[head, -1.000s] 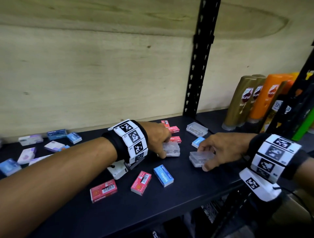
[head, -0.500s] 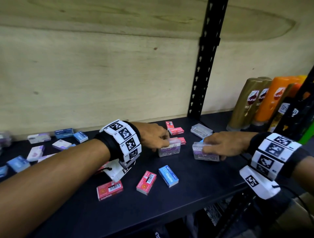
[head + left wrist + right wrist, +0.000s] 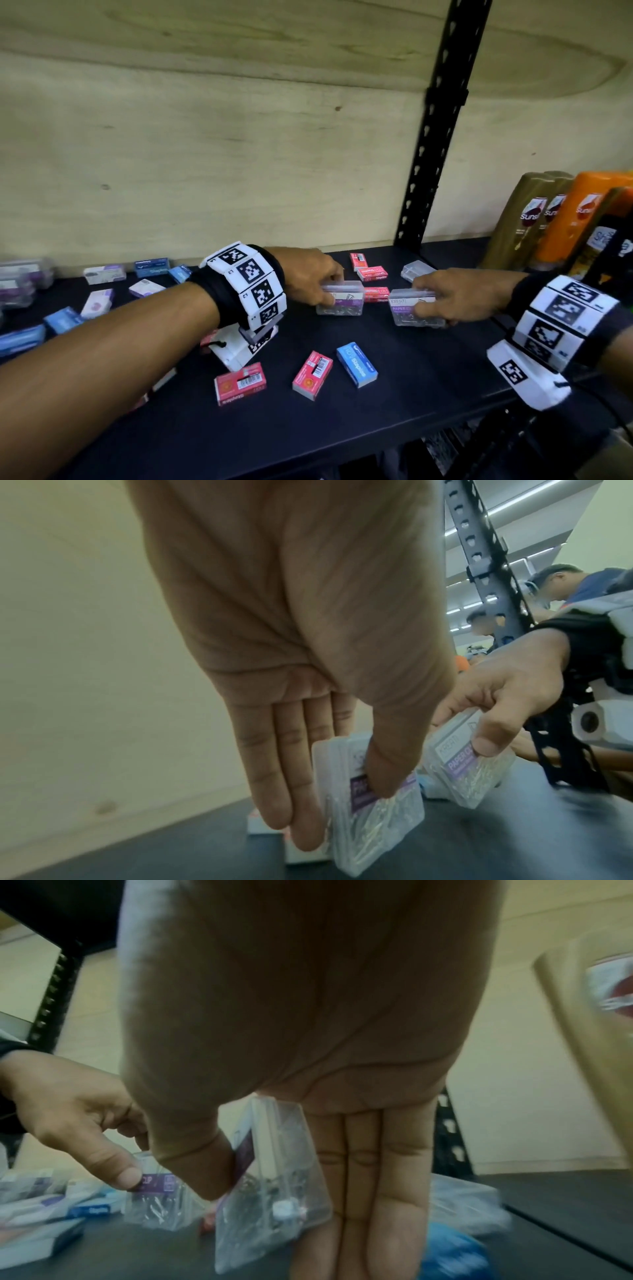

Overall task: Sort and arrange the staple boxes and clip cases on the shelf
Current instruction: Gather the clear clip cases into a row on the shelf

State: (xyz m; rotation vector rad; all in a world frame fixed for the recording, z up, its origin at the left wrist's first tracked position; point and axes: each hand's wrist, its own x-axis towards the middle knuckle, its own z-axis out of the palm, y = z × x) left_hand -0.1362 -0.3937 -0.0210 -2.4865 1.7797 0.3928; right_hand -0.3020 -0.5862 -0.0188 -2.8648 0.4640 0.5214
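Note:
My left hand point(image 3: 325, 291) pinches a clear paper clip case point(image 3: 340, 303) with a purple label, standing on its long edge on the black shelf point(image 3: 394, 428). The left wrist view shows thumb in front and fingers behind that case point(image 3: 377, 813). My right hand point(image 3: 431, 301) grips a second clear clip case point(image 3: 411, 313) the same way, a hand's width to the right; the right wrist view shows this case point(image 3: 274, 1191) between thumb and fingers. A third clear case point(image 3: 416, 270) lies flat behind. Red staple boxes point(image 3: 239, 383) and a blue staple box point(image 3: 356, 365) lie in front.
More blue, white and purple staple boxes point(image 3: 102, 298) are scattered over the shelf's left half, with clear cases point(image 3: 24, 281) at the far left. Shampoo bottles point(image 3: 534, 219) stand at the right behind a black upright post point(image 3: 435, 150). A plywood wall backs the shelf.
Both clip cases lay flat a second ago; each hand has tipped its case up onto its long edge and lifted it slightly. The view has shifted a little to the right.

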